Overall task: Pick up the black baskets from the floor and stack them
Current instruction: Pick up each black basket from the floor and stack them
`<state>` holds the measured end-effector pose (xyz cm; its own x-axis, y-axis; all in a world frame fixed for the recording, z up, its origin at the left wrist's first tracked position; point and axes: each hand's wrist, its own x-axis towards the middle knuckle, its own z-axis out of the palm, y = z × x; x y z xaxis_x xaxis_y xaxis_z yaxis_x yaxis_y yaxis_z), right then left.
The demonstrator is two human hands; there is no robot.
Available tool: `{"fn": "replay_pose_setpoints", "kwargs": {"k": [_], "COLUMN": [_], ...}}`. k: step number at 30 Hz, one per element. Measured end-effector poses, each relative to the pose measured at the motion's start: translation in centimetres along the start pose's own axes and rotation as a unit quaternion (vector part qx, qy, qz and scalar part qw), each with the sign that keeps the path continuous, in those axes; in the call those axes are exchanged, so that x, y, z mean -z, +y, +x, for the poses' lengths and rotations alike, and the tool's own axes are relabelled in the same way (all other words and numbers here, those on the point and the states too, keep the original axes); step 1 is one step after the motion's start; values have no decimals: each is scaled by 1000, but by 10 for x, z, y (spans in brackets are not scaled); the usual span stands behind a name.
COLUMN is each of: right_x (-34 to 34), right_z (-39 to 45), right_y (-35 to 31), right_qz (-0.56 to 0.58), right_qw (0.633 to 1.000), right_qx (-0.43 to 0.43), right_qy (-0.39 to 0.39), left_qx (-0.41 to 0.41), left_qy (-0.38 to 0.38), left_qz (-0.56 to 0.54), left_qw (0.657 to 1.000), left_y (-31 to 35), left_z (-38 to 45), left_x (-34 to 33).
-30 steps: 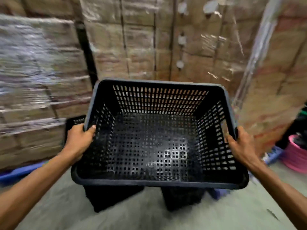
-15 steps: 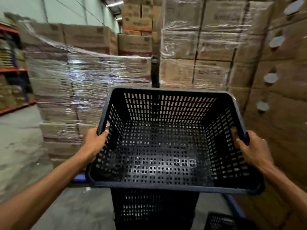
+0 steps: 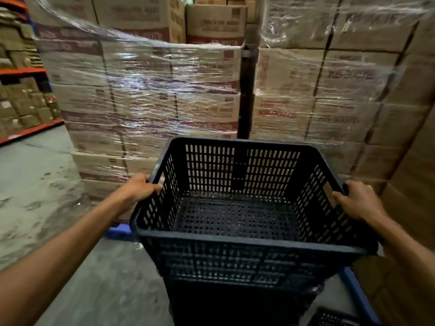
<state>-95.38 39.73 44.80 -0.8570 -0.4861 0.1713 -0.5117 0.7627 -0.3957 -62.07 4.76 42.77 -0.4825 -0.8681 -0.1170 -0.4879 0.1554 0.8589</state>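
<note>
Your left hand (image 3: pixel 138 188) and right hand (image 3: pixel 357 200) grip opposite rims of an empty black basket (image 3: pixel 237 215), held directly above a stack of black baskets (image 3: pixel 235 300). Shrink-wrapped cardboard boxes (image 3: pixel 150 95) stand behind on the concrete floor (image 3: pixel 35 189).

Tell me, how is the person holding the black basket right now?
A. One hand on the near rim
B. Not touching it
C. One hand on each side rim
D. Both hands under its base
C: the left hand and right hand each grip a side rim of the black basket.
</note>
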Motion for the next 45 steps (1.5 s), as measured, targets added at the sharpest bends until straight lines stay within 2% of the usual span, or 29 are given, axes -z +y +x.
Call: {"fn": "replay_pose_setpoints", "kwargs": {"k": [3,8,13,17,23,30,36,40,43,45], "right_x": [-5,-14,-17,-25,-21,-17,-21,-21,-20,-16], "right_z": [17,31,33,22,19,16,5,6,8,13], "right_y": [-2,-1,-1,-4,-8,1,5,3,-2,-5], "right_qz": [10,50,85,105,92,75,74,54,29,-24], "right_qw": [998,993,991,991,993,994,995,996,994,990], "right_qx": [-13,-30,-50,-29,-24,-23,-27,-38,-36,-6], "right_qy": [-62,-103,-93,-78,-64,-71,-67,-67,-97,-137], "left_qx": [-19,17,31,47,62,85,57,17,-23,-51], "left_qy": [-26,15,42,42,51,36,28,3,-5,-34], "left_qz": [53,-21,-29,-34,-100,-125,-60,32,133,186], "left_qw": [998,1000,998,997,992,988,996,999,991,981], "left_y": [-11,-21,-9,-6,-17,-22,-23,-16,-13,-8], "left_z": [14,24,34,34,22,12,10,16,22,29], "left_x": [-9,-25,-23,-11,-17,-27,-22,-20,-18,-13]}}
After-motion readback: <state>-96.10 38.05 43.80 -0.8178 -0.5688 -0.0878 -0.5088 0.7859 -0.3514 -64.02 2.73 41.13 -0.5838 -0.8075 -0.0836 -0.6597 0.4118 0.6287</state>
